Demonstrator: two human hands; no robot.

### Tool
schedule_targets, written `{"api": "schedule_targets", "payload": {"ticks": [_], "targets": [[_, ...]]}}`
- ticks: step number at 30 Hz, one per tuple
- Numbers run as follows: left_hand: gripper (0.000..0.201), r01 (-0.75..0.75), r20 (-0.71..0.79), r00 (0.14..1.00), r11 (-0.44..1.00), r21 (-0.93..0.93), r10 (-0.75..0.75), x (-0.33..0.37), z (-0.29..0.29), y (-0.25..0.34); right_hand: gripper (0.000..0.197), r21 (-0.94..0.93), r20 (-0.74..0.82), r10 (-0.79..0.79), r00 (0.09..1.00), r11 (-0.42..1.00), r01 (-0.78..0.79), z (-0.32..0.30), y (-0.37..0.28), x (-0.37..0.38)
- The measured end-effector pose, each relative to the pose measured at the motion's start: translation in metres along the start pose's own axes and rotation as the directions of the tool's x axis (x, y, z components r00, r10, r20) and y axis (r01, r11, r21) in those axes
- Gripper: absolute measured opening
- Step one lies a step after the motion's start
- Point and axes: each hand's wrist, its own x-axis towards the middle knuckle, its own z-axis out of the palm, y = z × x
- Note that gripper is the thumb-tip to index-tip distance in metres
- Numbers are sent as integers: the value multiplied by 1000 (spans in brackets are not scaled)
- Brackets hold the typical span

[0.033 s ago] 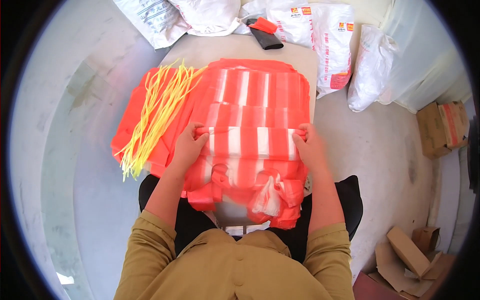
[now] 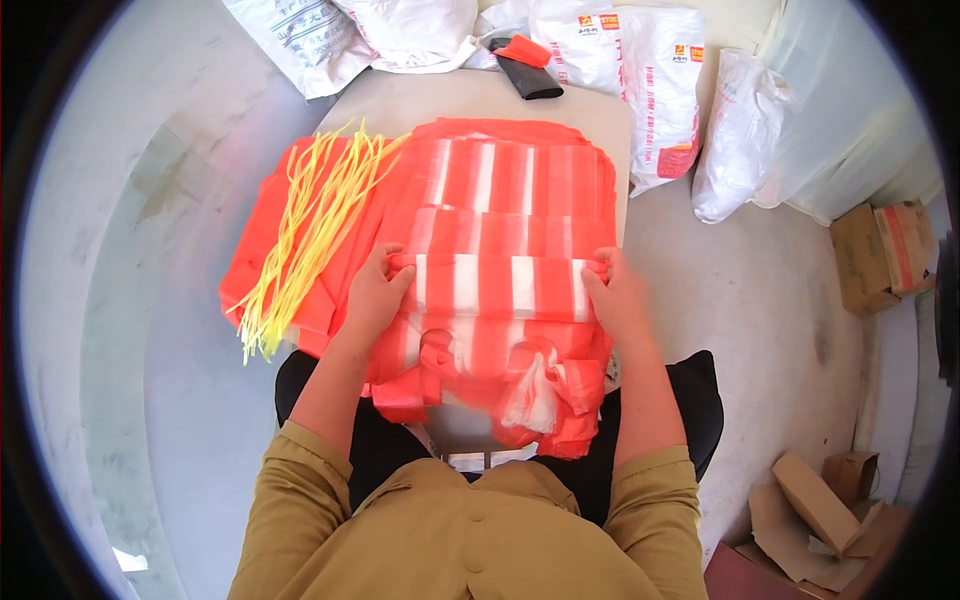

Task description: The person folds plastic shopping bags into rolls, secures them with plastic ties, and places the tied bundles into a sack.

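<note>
Before me lies a stack of thin red-and-white striped plastic carrier bags (image 2: 500, 180). Across its middle runs a folded band of the top striped bag (image 2: 480, 285). My left hand (image 2: 378, 295) pinches the band's left end between thumb and fingers. At the right end, my right hand (image 2: 618, 295) grips the same fold, its outer edge slightly blurred. Nearer my lap, crumpled bag handles (image 2: 550, 395) hang over the near edge. Left of the stack, a bundle of yellow strips (image 2: 310, 240) lies across flat red plastic (image 2: 255, 240).
The bags rest on a pale board (image 2: 420, 95). Along the far side stand white sacks (image 2: 660, 95), with a black roll (image 2: 530, 75) and a red scrap (image 2: 525, 50) among them. Cardboard boxes (image 2: 870, 260) sit at the right, and loose cardboard (image 2: 815, 505) lies at the lower right.
</note>
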Motion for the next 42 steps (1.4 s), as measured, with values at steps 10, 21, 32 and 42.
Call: {"api": "schedule_targets", "payload": {"ticks": [10, 21, 32, 42], "targets": [[46, -297, -80, 918, 808, 509, 388, -14, 14, 21, 29, -266, -96, -186, 978, 952, 155, -11, 8, 8], [45, -574, 275, 817, 675, 464, 506, -6, 59, 48, 41, -278, -38, -1, 999, 960, -10, 7, -3, 38], [27, -549, 313, 832, 608, 573, 457, 16, 78, 63, 45, -13, -70, 81, 994, 997, -82, 15, 24, 41], [29, -569, 347, 822, 670, 477, 451, 22, 74, 69, 40, 89, -75, 92, 993, 992, -86, 1, 27, 35]]}}
